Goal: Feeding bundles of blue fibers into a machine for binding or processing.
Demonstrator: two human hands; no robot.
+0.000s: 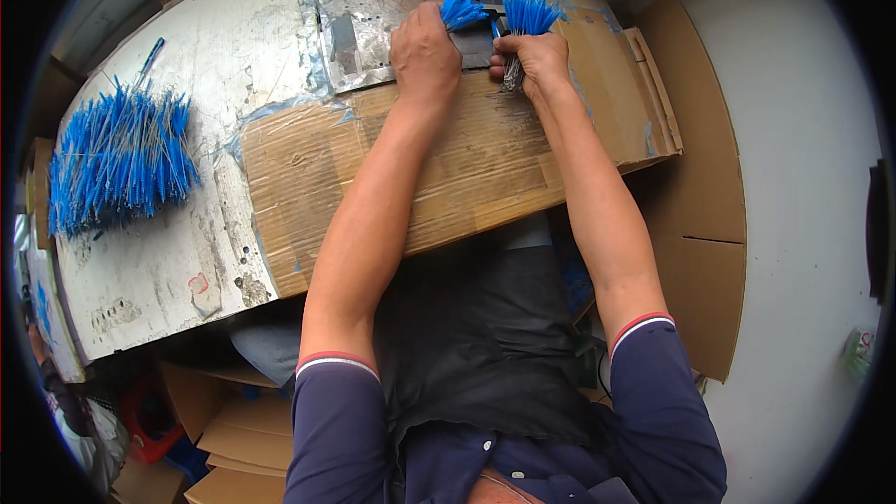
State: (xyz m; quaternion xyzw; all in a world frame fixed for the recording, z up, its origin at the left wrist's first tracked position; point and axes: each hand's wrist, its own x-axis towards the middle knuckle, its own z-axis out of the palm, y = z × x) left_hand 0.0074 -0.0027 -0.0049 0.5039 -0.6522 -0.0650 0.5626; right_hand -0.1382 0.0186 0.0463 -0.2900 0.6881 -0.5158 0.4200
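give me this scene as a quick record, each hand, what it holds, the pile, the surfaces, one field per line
left hand: holding the left bunch of thin, blue-tipped pieces
right hand: holding the right bunch, blue ends up, pale stems below the hand
large pile: more blue-tipped pieces, at the left on the white tabletop
near surface: brown cardboard, under the forearms
beyond cardboard: worn metal plate

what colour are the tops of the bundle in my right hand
Bundle tops: blue, in the head view.
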